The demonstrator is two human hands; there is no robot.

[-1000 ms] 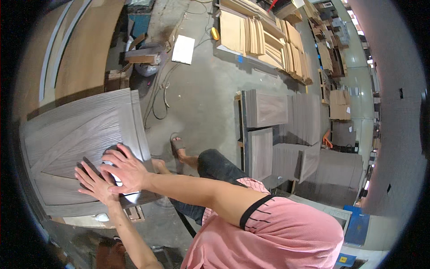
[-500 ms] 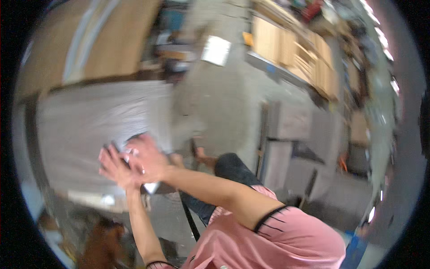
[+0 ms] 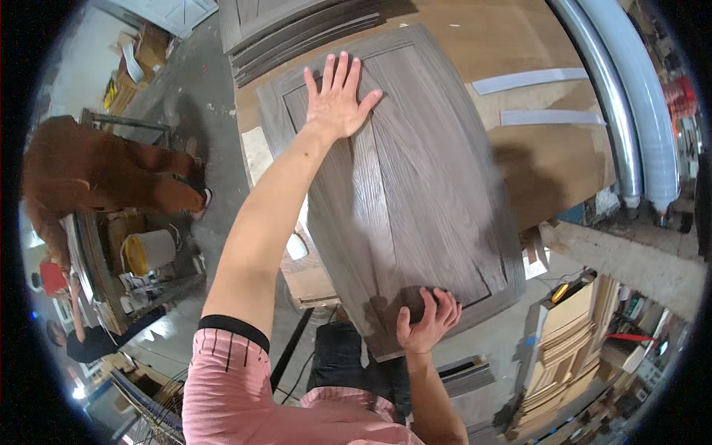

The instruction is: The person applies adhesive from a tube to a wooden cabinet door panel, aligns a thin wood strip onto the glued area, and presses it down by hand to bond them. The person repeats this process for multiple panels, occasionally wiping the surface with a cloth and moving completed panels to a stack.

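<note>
A grey-brown wood-grain cabinet door [image 3: 415, 185] with a recessed panel lies on the bench in front of me. My left hand [image 3: 337, 104] is flat on its far end, fingers spread and nothing in them. At the near end, my right hand [image 3: 429, 320] rests on the door's frame with its fingers bent and apart. A dark shadow surrounds the right hand, and the undersides of its fingers are hidden.
More grey door pieces [image 3: 304, 44] are stacked beyond the door. White strips [image 3: 530, 81] and long silvery tubes [image 3: 604, 89] lie to the right. A person in brown [image 3: 96, 167] bends at the left near a white bucket [image 3: 148, 252]. Light wood panels [image 3: 560, 356] stand at the lower right.
The view has swung round sharply. My hands, close together and blurred over a grey surface before, are now apart on the two ends of the cabinet door.
</note>
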